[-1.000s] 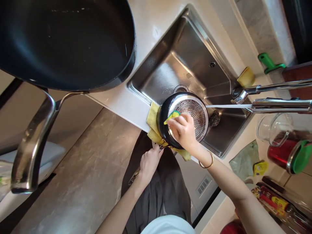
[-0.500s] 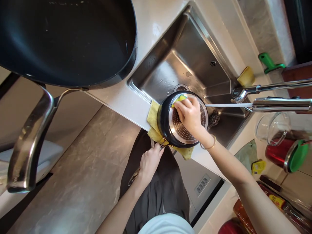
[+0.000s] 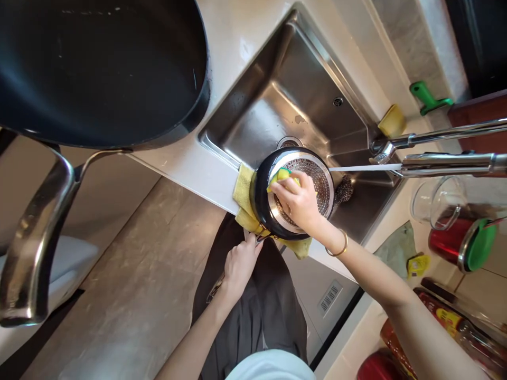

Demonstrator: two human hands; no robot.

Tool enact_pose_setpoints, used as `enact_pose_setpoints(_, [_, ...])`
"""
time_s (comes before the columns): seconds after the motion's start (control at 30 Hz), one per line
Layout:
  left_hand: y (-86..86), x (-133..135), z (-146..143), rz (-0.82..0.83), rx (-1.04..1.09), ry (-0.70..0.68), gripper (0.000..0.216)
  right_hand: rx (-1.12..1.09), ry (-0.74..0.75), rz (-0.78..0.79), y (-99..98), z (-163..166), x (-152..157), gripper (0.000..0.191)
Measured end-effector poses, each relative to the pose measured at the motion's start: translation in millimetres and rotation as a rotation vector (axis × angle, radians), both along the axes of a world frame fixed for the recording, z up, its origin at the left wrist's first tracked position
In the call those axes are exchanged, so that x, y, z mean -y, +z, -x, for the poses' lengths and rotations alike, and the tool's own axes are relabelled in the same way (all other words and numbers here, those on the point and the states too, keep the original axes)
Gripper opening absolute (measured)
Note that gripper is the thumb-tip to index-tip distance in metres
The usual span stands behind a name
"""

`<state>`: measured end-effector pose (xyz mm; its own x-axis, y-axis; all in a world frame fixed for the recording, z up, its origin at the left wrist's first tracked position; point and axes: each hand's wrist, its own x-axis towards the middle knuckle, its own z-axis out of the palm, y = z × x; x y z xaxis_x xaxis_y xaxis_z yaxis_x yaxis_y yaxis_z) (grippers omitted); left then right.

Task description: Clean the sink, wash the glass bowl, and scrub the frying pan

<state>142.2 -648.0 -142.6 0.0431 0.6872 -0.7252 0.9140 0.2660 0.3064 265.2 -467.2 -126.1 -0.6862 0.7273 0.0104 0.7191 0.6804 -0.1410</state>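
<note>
A dark pan is turned bottom-up over the near edge of the steel sink, its round dotted base facing me. Wrapped around the pan's metal handle, my left hand is closed. My right hand grips a yellow and green sponge and presses it on the left part of the base. Beneath the pan, a yellow cloth lies over the counter edge. Water runs from the faucet onto the far side of the pan.
A large black pan with a metal handle is at upper left. A steel scrubber sits in the sink. Around the faucet are a yellow sponge, a green-handled tool, a glass jug and a red jar with green lid.
My right hand and the sponge have moved down and slightly left over the pan's base. My left hand stays on the handle. The whole view has shifted a little.
</note>
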Motion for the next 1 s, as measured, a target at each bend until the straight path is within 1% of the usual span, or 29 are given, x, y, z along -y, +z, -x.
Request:
enact_pose_setpoints(0.13, [1.8, 0, 0, -0.011, -0.001, 0.011, 0.037, 0.016, -0.082, -0.042, -5.7, 1, -1, 0.024])
enact_pose_setpoints(0.23, [2.3, -1, -1, 0.013, -0.010, 0.013, 0.037, 0.003, -0.022, -0.033, -8.1, 1, -5, 0.025])
enact_pose_setpoints(0.3, [2.6, -1, -1, 0.028, -0.019, 0.017, 0.039, -0.007, -0.015, -0.021, -8.7, 0, -7, 0.025])
enact_pose_setpoints(0.43, [2.1, 0, -1, 0.026, -0.017, 0.022, 0.041, -0.014, -0.118, -0.019, -7.9, 0, -4, 0.025])
enact_pose_setpoints(0.47, [1.4, 0, -1, 0.025, -0.016, 0.020, 0.040, -0.023, -0.113, -0.017, -7.3, 0, -1, 0.024])
enact_pose_setpoints(0.57, [-1.0, 0, -1, 0.018, -0.019, 0.010, 0.040, -0.067, -0.023, -0.001, -6.6, -1, 8, 0.022])
enact_pose_setpoints(0.6, [-1.5, 1, 0, 0.012, -0.017, 0.008, 0.040, -0.075, -0.013, 0.001, -6.9, -1, 8, 0.021])
enact_pose_setpoints(0.77, [0.2, 1, 0, -0.003, -0.011, 0.003, 0.042, -0.051, -0.150, 0.011, -4.1, 2, 0, 0.024])
enact_pose_setpoints(0.9, [0.1, 0, -1, 0.032, -0.024, 0.005, 0.040, -0.081, -0.074, 0.064, 4.0, 4, 18, 0.019])
enact_pose_setpoints(0.93, [-0.4, 0, 0, 0.029, -0.023, 0.007, 0.040, -0.111, -0.081, 0.080, 3.8, 2, 19, 0.019])
enact_pose_setpoints(1.0, [-1.3, 1, 0, 0.015, -0.022, 0.013, 0.040, -0.202, -0.188, 0.109, -0.9, -4, 9, 0.020])
